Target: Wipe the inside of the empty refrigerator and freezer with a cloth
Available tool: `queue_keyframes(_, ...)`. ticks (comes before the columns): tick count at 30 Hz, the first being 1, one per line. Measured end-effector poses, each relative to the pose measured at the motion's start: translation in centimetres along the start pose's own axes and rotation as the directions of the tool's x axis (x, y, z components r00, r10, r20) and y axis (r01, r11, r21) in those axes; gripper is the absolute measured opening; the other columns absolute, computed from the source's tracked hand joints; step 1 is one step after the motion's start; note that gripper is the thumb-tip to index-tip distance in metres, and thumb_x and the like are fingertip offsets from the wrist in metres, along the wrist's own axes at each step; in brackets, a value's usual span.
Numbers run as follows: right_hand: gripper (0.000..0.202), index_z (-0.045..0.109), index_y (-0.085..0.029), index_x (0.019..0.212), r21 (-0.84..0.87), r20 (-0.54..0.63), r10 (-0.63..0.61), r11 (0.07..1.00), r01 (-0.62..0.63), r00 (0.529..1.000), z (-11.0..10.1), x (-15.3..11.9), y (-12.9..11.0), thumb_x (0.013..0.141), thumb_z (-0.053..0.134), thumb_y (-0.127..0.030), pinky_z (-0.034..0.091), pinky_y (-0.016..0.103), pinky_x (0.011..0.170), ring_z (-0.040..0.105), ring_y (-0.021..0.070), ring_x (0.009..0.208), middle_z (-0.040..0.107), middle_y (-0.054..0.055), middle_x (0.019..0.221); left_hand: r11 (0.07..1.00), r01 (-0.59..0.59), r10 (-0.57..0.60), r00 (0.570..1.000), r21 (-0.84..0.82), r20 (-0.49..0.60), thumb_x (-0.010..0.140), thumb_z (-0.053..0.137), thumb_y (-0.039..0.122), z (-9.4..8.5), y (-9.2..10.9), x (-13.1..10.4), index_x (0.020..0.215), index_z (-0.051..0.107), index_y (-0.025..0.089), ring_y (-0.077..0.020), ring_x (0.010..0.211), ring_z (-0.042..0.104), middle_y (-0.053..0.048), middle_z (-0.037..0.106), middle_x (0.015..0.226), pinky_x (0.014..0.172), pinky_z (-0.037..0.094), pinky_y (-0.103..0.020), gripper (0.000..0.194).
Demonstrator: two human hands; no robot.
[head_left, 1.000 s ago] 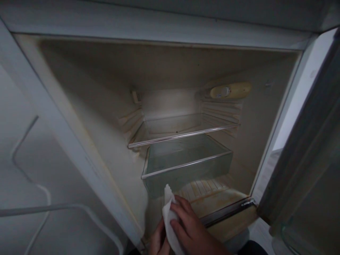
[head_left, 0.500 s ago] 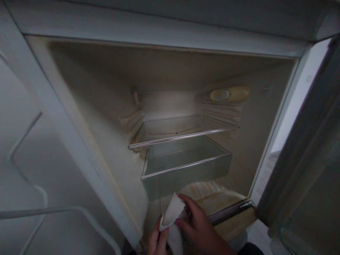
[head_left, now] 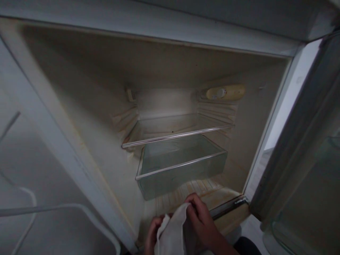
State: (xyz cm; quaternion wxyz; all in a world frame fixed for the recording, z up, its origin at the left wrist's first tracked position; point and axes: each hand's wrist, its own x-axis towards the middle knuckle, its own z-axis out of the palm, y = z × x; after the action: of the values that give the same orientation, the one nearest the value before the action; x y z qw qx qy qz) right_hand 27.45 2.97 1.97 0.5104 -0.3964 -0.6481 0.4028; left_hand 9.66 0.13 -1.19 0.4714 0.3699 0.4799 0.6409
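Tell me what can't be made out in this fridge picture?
- Head view: the left hand is mostly hidden behind the white crumpled cloth and cut by the bottom edge.
- The right hand leaves at that edge.
- The yellowed oval control dial has markings too small and dim to read.

Dim room — pale floor point(head_left: 249, 226), open fridge point(head_left: 170, 71)

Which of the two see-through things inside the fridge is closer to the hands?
The clear crisper drawer, a deep box just above both hands' white cloth. The flat glass shelf sits higher, farther back.
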Motion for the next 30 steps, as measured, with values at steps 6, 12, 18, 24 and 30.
queue_keyframes(6,0.034,0.054,-0.02,0.098,-0.019,-0.05,0.016,1.0,-0.017,0.999,-1.0,0.5,0.5,0.106,0.042,-0.051,0.041,0.026,0.071,0.051,0.0142,0.077,0.051,0.0,0.083,0.995,-0.1,0.1,0.987,0.007,-0.127,0.058,0.089,0.052,0.3,0.0,-0.6,0.097,0.067,0.027,-0.0174,0.076,0.06,0.002,0.065,0.083,0.069,0.048,-0.023,0.051)
queue_keyframes(12,0.037,0.054,-0.02,0.095,0.061,-0.152,0.044,0.998,-0.035,0.987,-1.5,1.0,1.5,0.104,0.045,-0.055,0.038,0.024,0.059,0.049,0.0128,0.066,0.05,-0.002,0.075,0.999,0.025,-0.029,0.991,0.03,0.128,0.05,0.091,0.053,-1.0,-0.5,-0.1,0.1,0.073,0.02,-0.0196,0.075,0.061,-0.002,0.07,0.084,0.068,0.048,-0.026,0.063)
queue_keyframes(18,0.027,0.058,-0.02,0.095,-0.084,-0.247,-0.05,0.996,0.03,0.968,-3.0,0.7,2.4,0.104,0.049,-0.044,0.047,0.027,0.069,0.057,0.0156,0.076,0.058,0.002,0.083,0.989,0.097,-0.109,0.989,0.116,0.103,0.061,0.084,0.047,-1.8,-1.3,0.6,0.079,0.067,0.018,-0.0132,0.062,0.049,0.003,0.056,0.066,0.057,0.038,-0.023,0.038)
queue_keyframes(24,0.012,0.059,-0.023,0.101,-0.357,-0.064,-0.475,0.832,0.424,0.878,-1.7,-2.7,4.7,0.096,0.049,-0.018,0.052,0.031,0.081,0.063,0.0178,0.091,0.065,0.005,0.095,0.99,-0.02,0.012,0.998,0.14,0.062,0.063,0.087,0.051,0.7,0.4,0.4,0.073,0.06,0.02,-0.0129,0.062,0.049,0.005,0.053,0.064,0.059,0.041,-0.022,0.042)
queue_keyframes(30,0.01,0.059,-0.023,0.09,-0.319,0.175,-0.573,0.736,0.597,0.801,0.1,-4.8,5.7,0.094,0.05,-0.023,0.05,0.025,0.059,0.064,0.016,0.067,0.066,0.003,0.075,0.97,-0.135,0.144,0.989,0.2,-0.029,0.071,0.083,0.058,3.3,2.5,-0.5,0.078,0.059,0.022,-0.0129,0.06,0.05,0.005,0.053,0.066,0.057,0.043,-0.022,0.045)
